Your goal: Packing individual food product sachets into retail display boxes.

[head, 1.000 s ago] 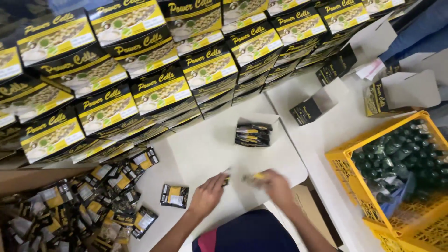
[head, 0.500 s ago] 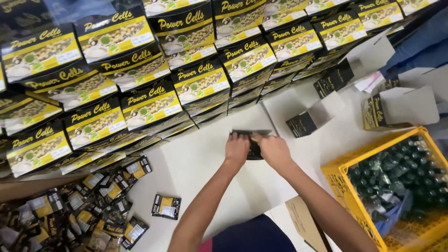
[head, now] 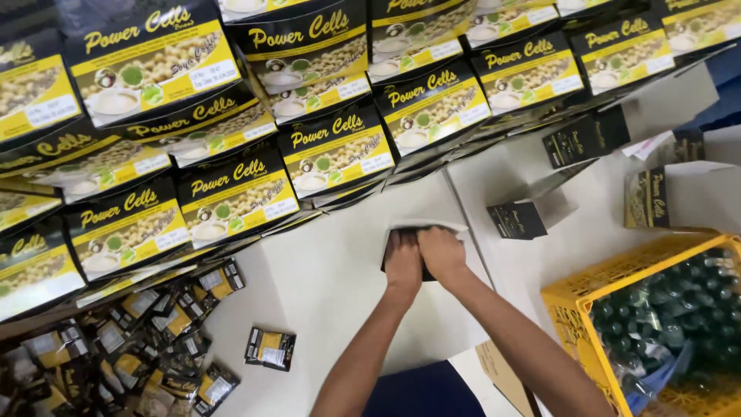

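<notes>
Head view looks straight down on both my hands, pressed side by side onto a small dark stack of sachets (head: 423, 270) on the white table (head: 332, 286). My left hand (head: 403, 259) lies with fingers curled over the stack's left half, my right hand (head: 441, 252) over its right half; both are closed down on it, though I cannot tell how tightly, since my knuckles hide nearly all of it. The stack sits in the middle of the table, just below the fan of black-and-yellow boxes (head: 231, 185) that lean in overlapping rows across the top. What I judge could go wrong: if I squeeze unevenly or lift from one side, the loose packets could slide apart and scatter; and if I push the stack farther away from me, it could nudge the leaning boxes, which rest on each other and might slip in a row. Counting what I can: one stack under my hands; one lone sachet (head: 270, 348) lying apart at lower left; a heap of loose sachets (head: 116, 355) at the left corner, too many and too jumbled to count; roughly a dozen or more large boxes showing, some cut by the edge; four small open cartons to the right, the nearest being a black carton (head: 519, 218); and one yellow crate (head: 571, 324) holding dark bottles, too tightly packed to count.
</notes>
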